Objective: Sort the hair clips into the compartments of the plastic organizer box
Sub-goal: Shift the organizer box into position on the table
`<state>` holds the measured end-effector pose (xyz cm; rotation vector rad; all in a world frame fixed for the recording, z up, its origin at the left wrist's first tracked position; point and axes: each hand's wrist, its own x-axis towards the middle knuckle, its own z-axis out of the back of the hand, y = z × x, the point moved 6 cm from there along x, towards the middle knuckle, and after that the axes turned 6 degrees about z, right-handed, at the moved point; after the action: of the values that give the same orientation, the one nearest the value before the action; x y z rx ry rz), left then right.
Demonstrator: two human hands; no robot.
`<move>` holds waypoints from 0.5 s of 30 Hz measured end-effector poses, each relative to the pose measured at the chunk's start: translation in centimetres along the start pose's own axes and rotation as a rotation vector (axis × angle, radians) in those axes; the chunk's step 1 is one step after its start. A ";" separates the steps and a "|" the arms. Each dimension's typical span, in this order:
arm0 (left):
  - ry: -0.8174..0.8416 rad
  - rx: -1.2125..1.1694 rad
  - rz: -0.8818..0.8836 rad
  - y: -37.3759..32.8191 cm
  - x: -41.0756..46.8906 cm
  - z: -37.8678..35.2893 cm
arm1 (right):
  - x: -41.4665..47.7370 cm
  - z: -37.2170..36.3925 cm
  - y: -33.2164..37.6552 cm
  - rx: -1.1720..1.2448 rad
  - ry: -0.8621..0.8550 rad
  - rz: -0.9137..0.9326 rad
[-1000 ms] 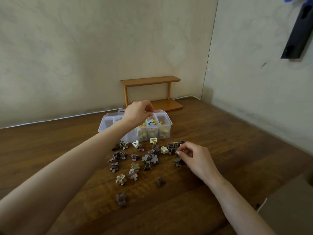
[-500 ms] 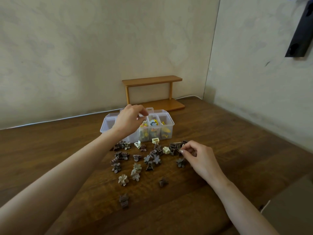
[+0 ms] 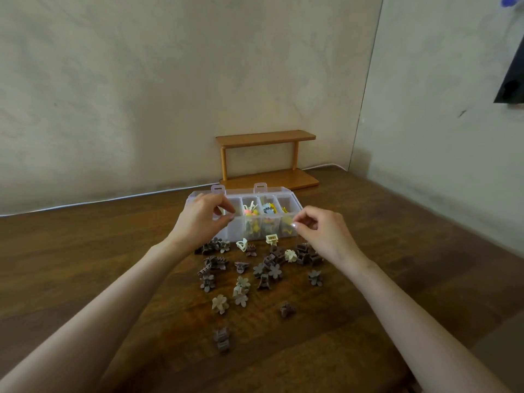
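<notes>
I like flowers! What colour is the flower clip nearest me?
Beige flower clip, clearest in the head view.

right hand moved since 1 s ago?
Yes. The right hand has lifted off the loose hair clips on the table and gone up toward the organizer box, now at its right front corner, fingers pinched.

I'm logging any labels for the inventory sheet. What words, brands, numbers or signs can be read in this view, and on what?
None can be read.
Plastic organizer box: clear walls and lid tabs, no label visible.
Hair clips on the wooden table: no print visible, too small to tell.
Wooden shelf: plain.
Dark object on the right wall: mostly cut off, no text showing.
</notes>
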<state>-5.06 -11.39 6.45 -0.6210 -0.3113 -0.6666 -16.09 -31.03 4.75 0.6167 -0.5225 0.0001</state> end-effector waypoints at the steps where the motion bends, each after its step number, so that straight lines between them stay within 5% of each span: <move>1: -0.004 -0.001 -0.002 0.1 -0.2 -0.1 | 0.8 -0.4 0.1 -0.039 0.023 0.009; 5: -0.075 0.091 0.044 1.4 -0.2 0.3 | 2.5 -2.3 0.2 -0.190 0.090 0.051; 8: -0.132 0.162 0.234 3.6 0.0 1.3 | 2.2 -2.9 -0.2 -0.178 0.018 0.067; 12: -0.005 0.070 0.494 5.9 -0.3 0.5 | 1.4 -3.3 -1.0 -0.159 0.024 0.078; 15: 0.022 -0.014 0.504 5.3 -0.4 -0.4 | 1.3 -3.0 -1.4 -0.085 -0.026 0.055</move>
<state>-1.84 -8.15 3.67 -0.6724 -0.1196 -0.1918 -13.39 -30.74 2.51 0.5202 -0.5616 0.0220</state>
